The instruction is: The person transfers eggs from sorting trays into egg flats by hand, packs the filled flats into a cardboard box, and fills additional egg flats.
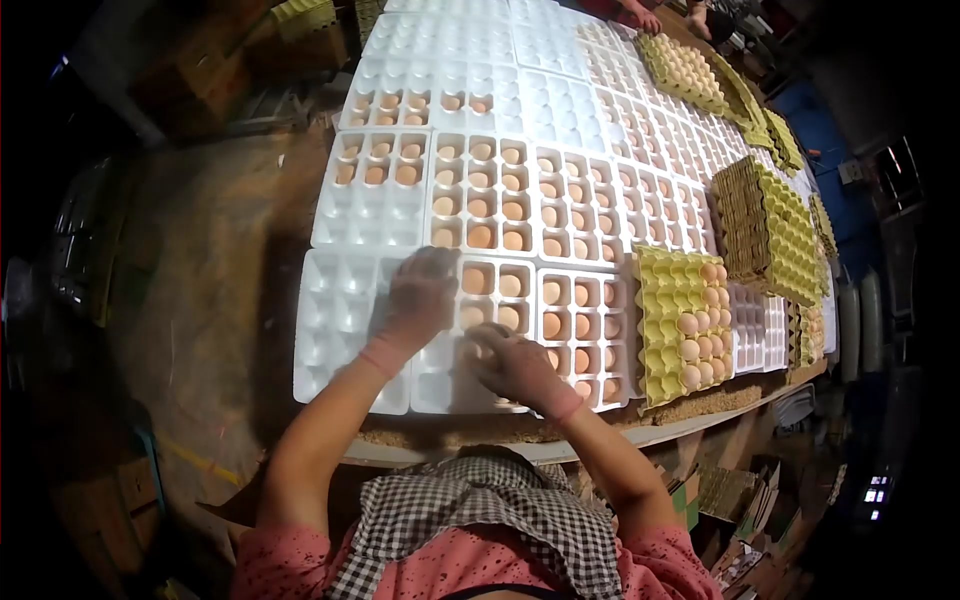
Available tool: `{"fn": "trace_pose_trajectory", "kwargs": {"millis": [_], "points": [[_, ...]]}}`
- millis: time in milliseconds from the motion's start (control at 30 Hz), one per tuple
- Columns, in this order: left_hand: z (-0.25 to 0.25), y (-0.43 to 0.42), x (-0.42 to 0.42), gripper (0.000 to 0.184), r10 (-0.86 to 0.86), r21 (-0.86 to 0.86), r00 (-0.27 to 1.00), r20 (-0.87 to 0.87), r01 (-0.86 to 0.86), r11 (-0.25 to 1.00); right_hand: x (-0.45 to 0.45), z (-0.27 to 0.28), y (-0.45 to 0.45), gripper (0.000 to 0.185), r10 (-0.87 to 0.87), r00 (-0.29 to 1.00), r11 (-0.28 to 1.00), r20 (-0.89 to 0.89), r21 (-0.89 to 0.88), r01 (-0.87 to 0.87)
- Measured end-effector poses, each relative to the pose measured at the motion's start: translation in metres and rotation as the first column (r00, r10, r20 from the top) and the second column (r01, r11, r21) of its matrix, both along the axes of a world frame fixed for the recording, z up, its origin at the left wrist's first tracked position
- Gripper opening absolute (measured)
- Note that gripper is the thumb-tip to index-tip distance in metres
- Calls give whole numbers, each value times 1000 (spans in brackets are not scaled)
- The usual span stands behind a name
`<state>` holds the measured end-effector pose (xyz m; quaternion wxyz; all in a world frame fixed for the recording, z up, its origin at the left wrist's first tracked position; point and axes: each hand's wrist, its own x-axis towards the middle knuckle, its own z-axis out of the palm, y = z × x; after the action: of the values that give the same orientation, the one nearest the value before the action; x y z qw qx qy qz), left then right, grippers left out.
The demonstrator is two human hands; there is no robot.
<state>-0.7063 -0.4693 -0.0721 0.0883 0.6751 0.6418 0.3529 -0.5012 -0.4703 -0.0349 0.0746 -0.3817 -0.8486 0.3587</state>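
Note:
My left hand (422,295) is over the left part of a partly filled white foam tray (433,388), its fingers smeared by motion. Close to the same tray's middle, my right hand (510,368) has its fingers bent down at the cells; what they hold, if anything, is hidden. Brown eggs (478,279) sit in the cells beyond my right hand. An empty white tray (345,300) lies to the left, and a tray full of eggs (553,326) adjoins on the right.
A yellow-green egg carton (662,300), with eggs along its right side, lies on the right. Behind it stands a stack of cartons (790,225). More white trays (450,40) extend to the far side. Another person's hand (643,17) is at the far edge.

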Motion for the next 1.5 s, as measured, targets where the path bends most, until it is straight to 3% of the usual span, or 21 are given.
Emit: {"fn": "trace_pose_trajectory", "kwargs": {"millis": [100,167,300,400,467,567,633,667,733,767,833,867,900,967,1033,1067,1233,1300,1367,1433,1500], "points": [[7,-12,-14,40,63,136,987,149,-84,987,-2,8,-21,32,-236,931,944,-280,-295,150],[10,-22,-18,39,102,88,962,255,-128,988,-1,-49,-39,34,72,863,997,-501,68,-44],[6,-33,-12,42,71,11,940,332,-79,997,23,-53,-49,38,224,939,896,-260,433,-94],[16,-38,12,43,62,-4,906,419,-67,998,123,-45,-18,33,-168,942,786,-290,537,305],[24,-36,38,44,43,2,909,415,-48,999,216,27,7,25,-390,847,659,-360,533,530],[34,-25,115,44,69,-288,691,719,206,935,370,41,43,34,-634,708,433,-312,616,658],[47,-11,190,37,-54,-542,812,581,436,719,445,16,70,39,-763,585,496,-274,332,802],[46,-7,227,31,149,-610,690,709,493,620,465,3,83,43,-769,613,564,-181,262,784],[8,6,282,43,-38,-547,765,643,492,677,543,-85,125,51,-619,785,763,-14,226,605],[-10,12,310,52,-122,-511,796,593,489,707,508,-71,125,51,-785,597,615,-167,-329,717],[-39,14,333,59,-121,-435,899,421,318,843,508,-81,134,45,-495,860,854,-126,112,508],[-43,11,330,61,-97,-404,931,351,244,881,472,-47,120,33,-734,608,679,-301,-323,660],[-9,2,322,63,-74,-398,911,406,249,883,464,-32,109,35,-639,709,761,-299,-110,640],[8,-9,298,68,-38,-427,912,409,228,875,436,-20,95,44,-755,540,655,-372,-396,643],[7,-31,246,69,-86,-292,932,353,197,936,386,16,66,53,-737,568,675,-365,-437,594],[28,-40,221,71,114,-528,858,501,199,826,368,16,58,58,-685,621,723,-381,-453,521],[28,-72,108,71,204,-500,812,546,121,857,275,-18,55,77,-452,746,865,-489,-445,233],[18,-76,93,70,275,-586,812,515,100,804,265,-53,71,76,-355,859,927,-368,-259,272],[21,-81,101,68,264,-552,789,554,111,826,245,-6,65,74,-406,880,910,-246,-192,367],[61,-81,138,65,252,-211,952,-174,-286,935,228,42,52,68,-146,984,799,-105,574,180],[63,-76,153,68,136,-80,984,-113,-145,986,203,61,42,39,313,934,835,-174,518,-184]]}}
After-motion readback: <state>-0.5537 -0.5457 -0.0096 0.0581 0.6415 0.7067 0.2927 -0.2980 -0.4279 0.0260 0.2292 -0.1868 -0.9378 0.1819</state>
